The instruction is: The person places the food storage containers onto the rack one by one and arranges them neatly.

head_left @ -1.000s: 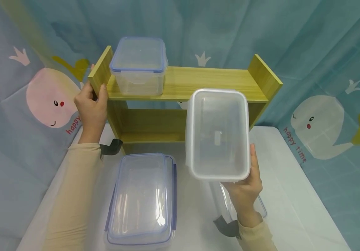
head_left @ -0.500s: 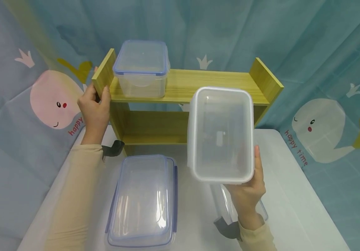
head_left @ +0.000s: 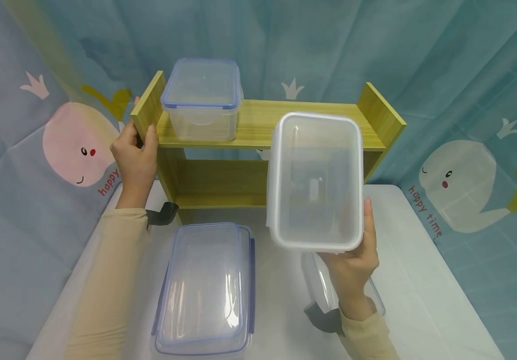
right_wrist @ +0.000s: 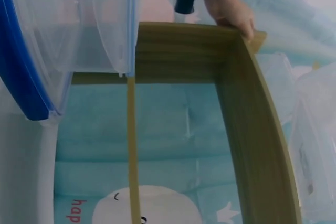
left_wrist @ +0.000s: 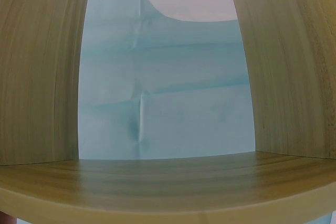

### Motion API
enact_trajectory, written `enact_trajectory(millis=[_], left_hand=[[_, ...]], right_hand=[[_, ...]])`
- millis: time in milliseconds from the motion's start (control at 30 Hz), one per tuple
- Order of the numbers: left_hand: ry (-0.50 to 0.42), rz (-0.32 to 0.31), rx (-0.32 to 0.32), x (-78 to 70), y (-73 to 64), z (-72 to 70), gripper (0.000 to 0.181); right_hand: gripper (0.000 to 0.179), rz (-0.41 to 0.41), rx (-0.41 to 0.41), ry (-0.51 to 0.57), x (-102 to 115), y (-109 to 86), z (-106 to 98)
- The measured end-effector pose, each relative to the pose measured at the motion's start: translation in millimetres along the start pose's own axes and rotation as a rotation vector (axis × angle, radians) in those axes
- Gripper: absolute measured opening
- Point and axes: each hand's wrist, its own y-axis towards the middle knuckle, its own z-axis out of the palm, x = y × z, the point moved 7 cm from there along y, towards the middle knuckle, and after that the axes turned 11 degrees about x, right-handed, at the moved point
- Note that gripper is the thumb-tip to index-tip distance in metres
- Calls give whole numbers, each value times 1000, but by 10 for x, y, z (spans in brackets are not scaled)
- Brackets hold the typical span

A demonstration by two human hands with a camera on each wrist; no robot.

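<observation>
My left hand (head_left: 135,155) grips the left side panel (head_left: 148,102) of a wooden shelf, thumb on the front edge. In the right wrist view the left hand (right_wrist: 230,8) is at the shelf's corner. My right hand (head_left: 353,265) holds a translucent rectangular plastic food container (head_left: 316,182) with a white rim, gripping its lower right corner. The container is raised in front of the shelf's right half, tilted towards the camera. Part of it (right_wrist: 315,150) shows at the right edge of the right wrist view. The fingers behind it are hidden.
A square blue-rimmed lidded container (head_left: 201,100) stands on the upper board's left end. On the white table (head_left: 420,280) lie a large blue-clipped lidded container (head_left: 201,287) and, partly behind the right hand, a clear blue-edged piece (head_left: 323,282). Whale-printed curtains (head_left: 456,185) surround the table.
The right hand first shifts slightly right with the container, then lifts it a little. The left hand keeps its grip on the side panel. The head view has shifted slightly.
</observation>
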Motion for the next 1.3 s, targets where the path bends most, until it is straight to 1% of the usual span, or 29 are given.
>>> enact_trajectory(millis=[100,233,333,467,667,867,1100,1300], left_hand=[[-1,16,4,-9,5,5,34],[-16,22,0,-4,5,9,34],[-27,3,0,11,8,12,35],[-21,-2,2,12,10,14,35],[16,10,-4,-4,1,1,30],[17,1,-2,-1,4,-2,29],[14,-16,-2,31,0,-6,28],[1,-4,8,22,1,1,32]], right_hand=[[90,1,4,3,-21,58,11],[94,11,6,12,-56,159,18],[96,20,4,27,-82,229,21],[98,24,10,43,-112,298,36],[100,42,31,68,-159,388,79],[102,67,52,60,-206,471,134],[103,59,80,27,-257,587,193],[102,51,83,27,-293,672,224]])
